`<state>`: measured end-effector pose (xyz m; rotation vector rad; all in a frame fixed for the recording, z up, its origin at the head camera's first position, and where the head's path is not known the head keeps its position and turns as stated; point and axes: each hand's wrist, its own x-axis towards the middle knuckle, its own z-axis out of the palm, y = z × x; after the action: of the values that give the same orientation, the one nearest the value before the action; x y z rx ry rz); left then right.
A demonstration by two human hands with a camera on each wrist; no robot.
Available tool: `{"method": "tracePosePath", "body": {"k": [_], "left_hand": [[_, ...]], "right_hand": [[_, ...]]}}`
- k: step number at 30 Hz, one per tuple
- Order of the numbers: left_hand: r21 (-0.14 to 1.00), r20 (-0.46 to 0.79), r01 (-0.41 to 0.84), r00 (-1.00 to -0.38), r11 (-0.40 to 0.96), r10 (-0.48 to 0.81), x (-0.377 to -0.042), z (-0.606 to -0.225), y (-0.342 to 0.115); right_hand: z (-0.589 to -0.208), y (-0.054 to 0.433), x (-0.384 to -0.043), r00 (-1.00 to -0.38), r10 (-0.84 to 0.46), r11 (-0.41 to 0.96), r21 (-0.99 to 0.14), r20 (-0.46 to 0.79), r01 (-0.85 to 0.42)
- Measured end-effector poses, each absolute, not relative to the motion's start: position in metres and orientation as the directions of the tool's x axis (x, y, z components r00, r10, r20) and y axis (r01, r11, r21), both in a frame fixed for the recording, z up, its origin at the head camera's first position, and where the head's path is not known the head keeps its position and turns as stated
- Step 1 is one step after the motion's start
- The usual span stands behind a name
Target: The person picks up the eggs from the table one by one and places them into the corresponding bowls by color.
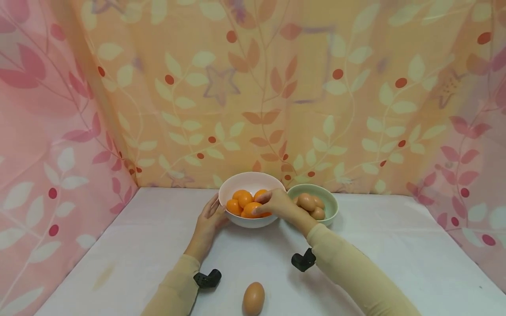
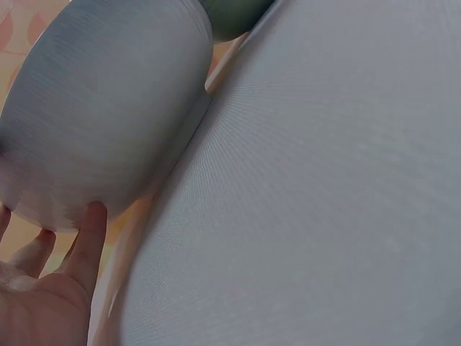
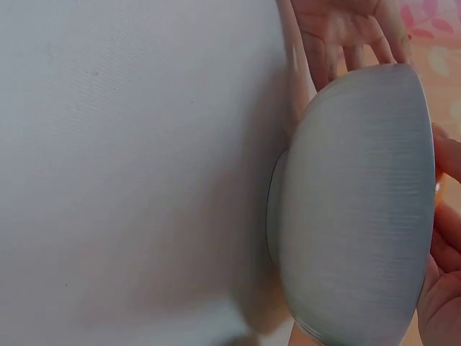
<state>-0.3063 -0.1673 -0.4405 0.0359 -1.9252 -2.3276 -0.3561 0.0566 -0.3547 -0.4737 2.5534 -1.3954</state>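
Observation:
A white bowl [image 1: 253, 223] of several small oranges [image 1: 234, 207] stands at the back of the table. My left hand [image 1: 209, 221] touches the bowl's left side, and in the left wrist view its fairly straight fingers [image 2: 90, 241] rest against the outer wall. Over the bowl's right rim reaches my right hand [image 1: 278, 205], its thumb and fingers pinching a small orange among the others. From the right wrist, the bowl's wall [image 3: 353, 202] hides most of that grip; a bit of orange shows between the fingertips.
A green bowl [image 1: 334, 210] of several brown eggs [image 1: 306, 202] stands beside the white bowl, partly behind my right forearm. One brown egg [image 1: 254, 298] lies alone at the table's front, between my forearms. A patterned curtain [image 1: 257, 96] hangs behind the white-covered table [image 1: 130, 245].

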Motion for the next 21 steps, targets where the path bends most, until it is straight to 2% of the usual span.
{"method": "tracePosePath", "body": {"k": [8,14,21], "left_hand": [[0.979,0.059,0.078,-0.993,-0.188,-0.103,-0.307,-0.441,-0.169],[0.980,0.055,0.074,-0.993,-0.183,-0.104,-0.309,-0.441,-0.169],[0.981,0.052,0.071,-0.993,-0.181,-0.106,-0.308,-0.440,-0.169]], "right_hand": [[-0.356,0.050,-0.356,-0.916,-0.402,0.602,-0.748,0.019,-0.279],[-0.356,0.046,-0.354,-0.917,-0.400,0.628,-0.727,0.002,-0.276],[-0.356,0.046,-0.357,-0.898,-0.439,0.644,-0.691,0.018,-0.328]]}}
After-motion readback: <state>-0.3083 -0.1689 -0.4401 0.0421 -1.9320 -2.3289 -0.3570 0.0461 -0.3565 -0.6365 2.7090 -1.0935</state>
